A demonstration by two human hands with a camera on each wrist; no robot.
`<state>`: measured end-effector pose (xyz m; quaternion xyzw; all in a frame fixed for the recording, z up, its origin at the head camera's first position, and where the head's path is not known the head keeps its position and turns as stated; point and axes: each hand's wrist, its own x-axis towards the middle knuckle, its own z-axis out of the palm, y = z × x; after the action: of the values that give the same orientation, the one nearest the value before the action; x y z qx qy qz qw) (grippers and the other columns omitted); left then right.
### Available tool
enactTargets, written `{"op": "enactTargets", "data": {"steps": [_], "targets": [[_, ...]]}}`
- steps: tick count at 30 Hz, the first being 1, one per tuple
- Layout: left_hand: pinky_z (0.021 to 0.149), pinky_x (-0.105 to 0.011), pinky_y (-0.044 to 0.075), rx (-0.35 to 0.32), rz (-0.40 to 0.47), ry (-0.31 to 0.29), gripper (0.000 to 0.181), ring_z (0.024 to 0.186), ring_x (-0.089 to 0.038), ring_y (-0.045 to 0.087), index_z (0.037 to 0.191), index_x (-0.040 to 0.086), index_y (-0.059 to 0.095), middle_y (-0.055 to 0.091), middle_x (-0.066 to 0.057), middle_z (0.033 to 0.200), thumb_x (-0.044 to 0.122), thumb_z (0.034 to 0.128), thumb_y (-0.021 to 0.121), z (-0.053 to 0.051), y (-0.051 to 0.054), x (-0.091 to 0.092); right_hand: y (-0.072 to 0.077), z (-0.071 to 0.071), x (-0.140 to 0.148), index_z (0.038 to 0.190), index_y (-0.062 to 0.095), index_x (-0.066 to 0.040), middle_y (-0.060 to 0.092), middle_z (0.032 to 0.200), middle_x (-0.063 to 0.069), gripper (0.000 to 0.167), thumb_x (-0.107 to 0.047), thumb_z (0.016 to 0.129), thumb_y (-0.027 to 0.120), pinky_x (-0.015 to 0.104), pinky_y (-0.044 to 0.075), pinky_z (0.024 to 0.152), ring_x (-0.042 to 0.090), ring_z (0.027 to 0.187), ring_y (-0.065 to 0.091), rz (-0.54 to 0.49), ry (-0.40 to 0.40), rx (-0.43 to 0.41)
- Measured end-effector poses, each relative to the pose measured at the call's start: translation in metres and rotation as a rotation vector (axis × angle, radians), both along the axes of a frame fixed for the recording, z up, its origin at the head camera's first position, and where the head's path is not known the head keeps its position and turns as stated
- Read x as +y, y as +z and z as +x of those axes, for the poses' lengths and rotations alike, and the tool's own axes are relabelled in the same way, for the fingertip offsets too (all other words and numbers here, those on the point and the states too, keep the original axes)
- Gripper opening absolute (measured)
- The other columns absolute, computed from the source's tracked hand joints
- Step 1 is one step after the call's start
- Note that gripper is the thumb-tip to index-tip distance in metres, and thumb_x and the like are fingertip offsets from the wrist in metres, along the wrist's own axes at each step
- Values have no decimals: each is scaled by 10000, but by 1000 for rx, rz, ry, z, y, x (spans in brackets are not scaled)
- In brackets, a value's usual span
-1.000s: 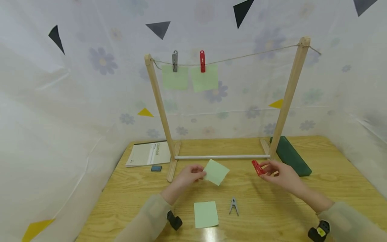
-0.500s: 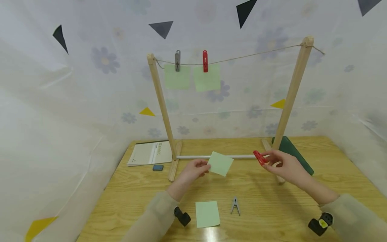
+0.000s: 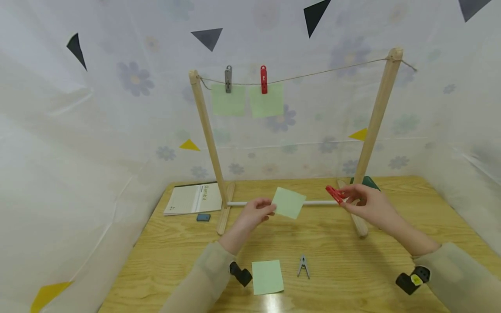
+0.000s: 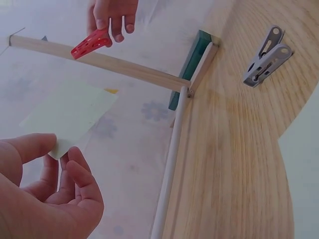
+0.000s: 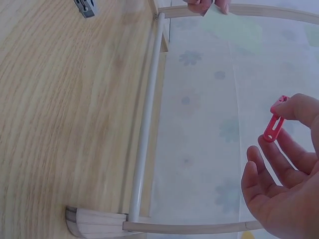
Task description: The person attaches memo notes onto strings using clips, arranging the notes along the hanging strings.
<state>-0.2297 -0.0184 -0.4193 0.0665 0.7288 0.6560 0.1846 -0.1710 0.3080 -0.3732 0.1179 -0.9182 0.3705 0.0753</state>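
Head view: left hand (image 3: pixel 255 214) pinches a corner of a pale green sheet (image 3: pixel 288 203), raised off the table (image 3: pixel 188 265); right hand (image 3: pixel 369 203) has a red clip (image 3: pixel 334 194) between thumb and fingertips, well apart from the sheet. Nearer the wearer, a loose sheet (image 3: pixel 268 277) and a grey clip (image 3: pixel 303 266) lie side by side, not touching. Two hung sheets (image 3: pixel 228 105) dangle from a string (image 3: pixel 325 71). Left wrist view: thumb and fingertips closed on the sheet's corner, fingers bent. Right wrist view: clip gripped near its end, remaining fingers loosely curled.
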Motion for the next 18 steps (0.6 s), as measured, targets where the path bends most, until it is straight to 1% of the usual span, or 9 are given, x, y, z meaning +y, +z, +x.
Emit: {"op": "enactTargets", "data": {"steps": [4, 8, 11, 15, 18], "targets": [[1015, -460, 461, 3, 10, 5, 398, 976, -139, 623, 1323, 27, 564, 643, -109, 1206, 224, 983, 631, 0, 6, 3, 7, -2, 1, 1285, 605, -30, 680, 994, 119, 389, -168, 933, 696, 232, 530, 663, 16, 792, 605, -20, 3, 6], [1044, -481, 445, 6, 20, 10, 383, 970, -137, 625, 1316, 28, 570, 641, -111, 1213, 216, 987, 625, -1, 10, 6, 12, -5, 4, 1303, 591, -25, 675, 1031, 136, 392, -167, 948, 678, 228, 526, 679, -54, 818, 568, -21, 9, 34], [1030, -452, 461, 15, 27, 13, 390, 955, -125, 626, 1320, 17, 564, 639, -114, 1213, 210, 986, 626, -2, 12, 9, 16, -8, 5, 1307, 588, -20, 672, 1050, 139, 391, -159, 951, 672, 223, 522, 678, -87, 827, 550, -26, 10, 62], [995, -410, 483, 19, 45, 10, 397, 940, -126, 625, 1326, 9, 558, 637, -107, 1198, 201, 985, 626, -3, 15, 14, 23, -11, 5, 1306, 589, -24, 667, 1046, 106, 383, -146, 951, 669, 212, 514, 666, -88, 831, 554, -38, 6, 94], [973, -382, 493, 15, 62, 9, 387, 995, -205, 641, 1321, 10, 564, 633, -98, 1187, 195, 986, 625, -3, 18, 17, 29, -12, 4, 1312, 587, -31, 652, 1048, 38, 384, -138, 952, 668, 188, 511, 675, -78, 843, 564, -63, 5, 109]]}}
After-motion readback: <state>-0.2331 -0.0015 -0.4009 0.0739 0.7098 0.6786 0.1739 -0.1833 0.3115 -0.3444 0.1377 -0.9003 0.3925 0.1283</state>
